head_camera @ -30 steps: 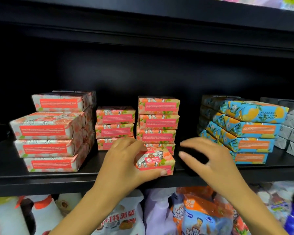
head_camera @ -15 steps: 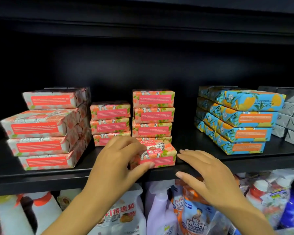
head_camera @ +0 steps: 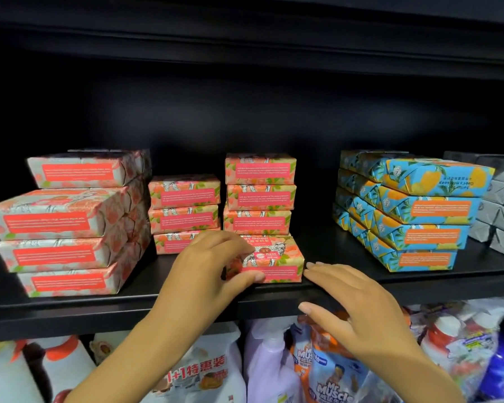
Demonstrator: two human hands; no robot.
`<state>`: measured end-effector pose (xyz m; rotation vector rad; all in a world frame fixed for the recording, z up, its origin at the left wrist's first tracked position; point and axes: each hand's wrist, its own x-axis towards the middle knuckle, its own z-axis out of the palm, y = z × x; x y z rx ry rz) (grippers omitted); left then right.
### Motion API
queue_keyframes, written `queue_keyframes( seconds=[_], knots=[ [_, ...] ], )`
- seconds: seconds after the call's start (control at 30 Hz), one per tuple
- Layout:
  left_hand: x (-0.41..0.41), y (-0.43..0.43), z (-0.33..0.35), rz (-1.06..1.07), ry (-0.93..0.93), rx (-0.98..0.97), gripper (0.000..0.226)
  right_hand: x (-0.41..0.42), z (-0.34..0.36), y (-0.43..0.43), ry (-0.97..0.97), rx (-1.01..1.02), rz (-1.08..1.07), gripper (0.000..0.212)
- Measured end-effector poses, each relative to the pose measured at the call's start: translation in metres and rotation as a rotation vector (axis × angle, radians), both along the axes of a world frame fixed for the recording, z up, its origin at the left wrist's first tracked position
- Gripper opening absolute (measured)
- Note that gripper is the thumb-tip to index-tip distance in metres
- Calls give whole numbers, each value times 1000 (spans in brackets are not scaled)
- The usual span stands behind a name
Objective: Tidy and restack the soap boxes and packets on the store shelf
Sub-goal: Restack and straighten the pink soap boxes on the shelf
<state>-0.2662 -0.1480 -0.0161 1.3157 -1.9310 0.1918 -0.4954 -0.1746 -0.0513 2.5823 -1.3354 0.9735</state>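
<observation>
With left hand [head_camera: 204,271] pinching front soap box [head_camera: 277,263], square its right end using flat, straight-fingered right hand [head_camera: 358,309]; slide back flush against stack [head_camera: 259,196].

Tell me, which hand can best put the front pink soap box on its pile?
Left, I think. The left hand grips the front pink soap box, thumb on its front, fingers over its top. The right hand lies open, its fingertips just by the box's right end.
</observation>
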Motion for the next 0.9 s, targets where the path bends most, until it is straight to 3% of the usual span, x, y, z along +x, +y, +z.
queue_keyframes(
  seconds=[0.43,0.53,0.67,0.9],
  knots=[
    [-2,-8,-3,50,-79,-10,38,1,6,2,5,41,2,61],
    [8,4,-11,85,-41,-84,38,3,22,5,-187,76,45,57],
    [33,22,-21,204,-62,-179,43,27,52,6,-347,-69,152,49],
    [60,38,-32,240,-119,-166,45,123,102,-9,21,-147,264,60]
  ],
)
